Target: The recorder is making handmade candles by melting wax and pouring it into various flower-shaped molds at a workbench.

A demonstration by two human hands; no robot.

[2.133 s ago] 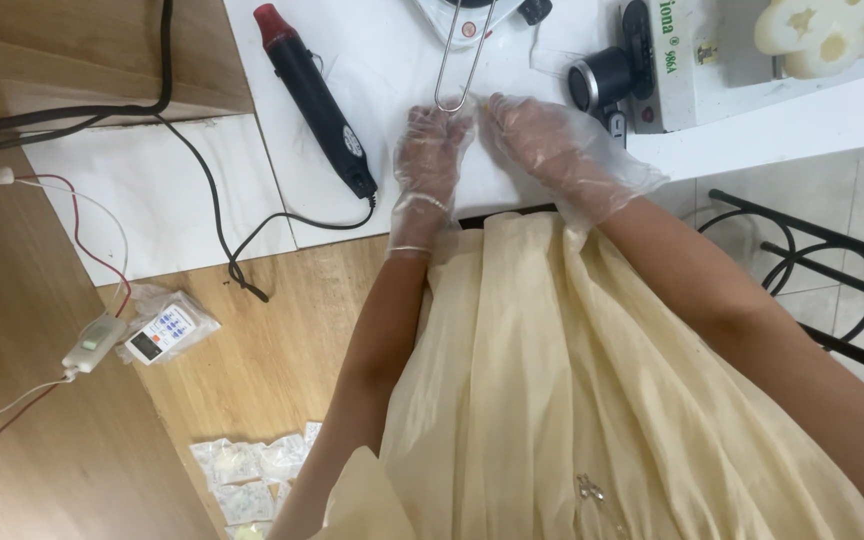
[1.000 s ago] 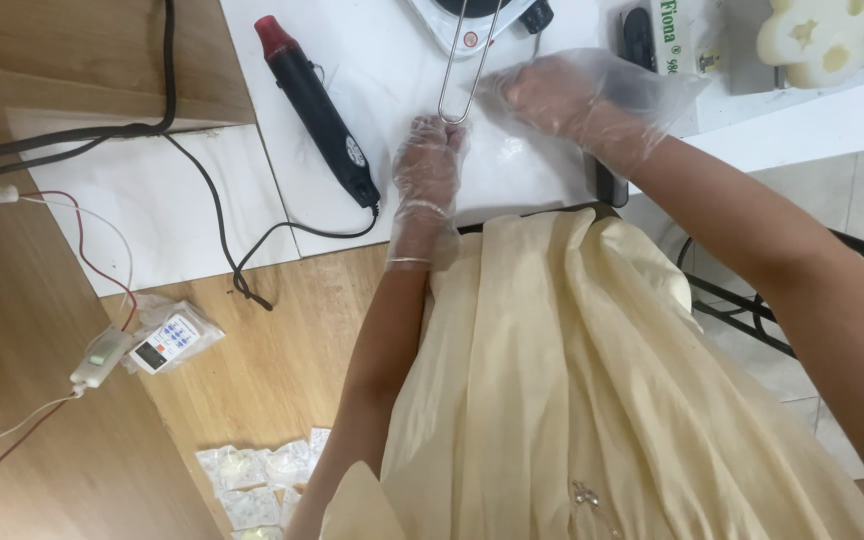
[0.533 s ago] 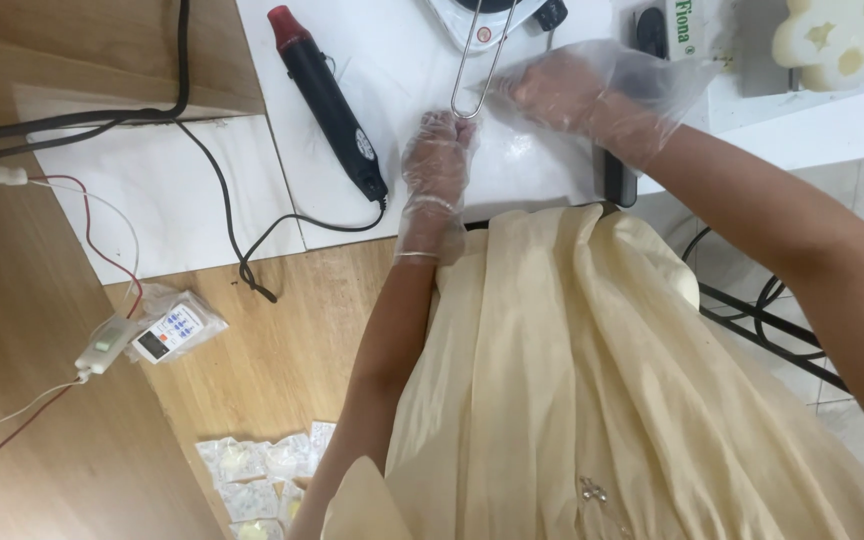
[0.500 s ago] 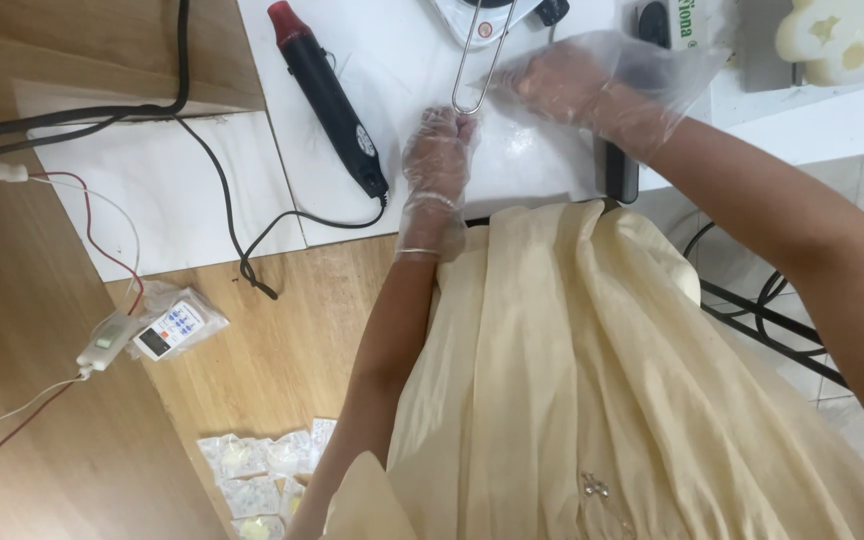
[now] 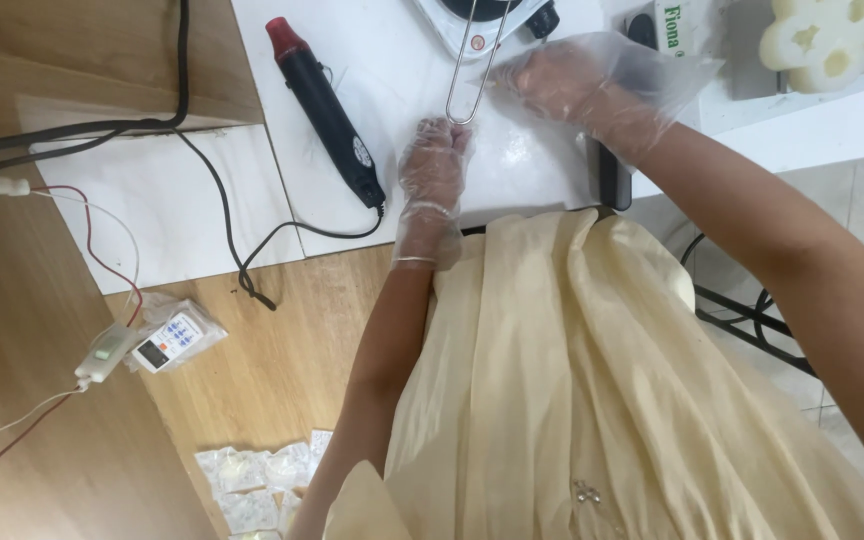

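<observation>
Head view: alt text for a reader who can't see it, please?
Two hands in clear plastic gloves work at a white table: the left hand grips the bend of a metal wire handle, the right hand rests beside it. A black heat gun lies left.

A white table (image 5: 402, 60) fills the top, a white sheet (image 5: 132, 200) beside it on a wooden counter (image 5: 32, 400). Below lies a wood floor (image 5: 282, 360), pale tiles (image 5: 852, 200) to the right. A black metal frame (image 5: 752, 320) stands on the tiles. Light is even and bright.
</observation>
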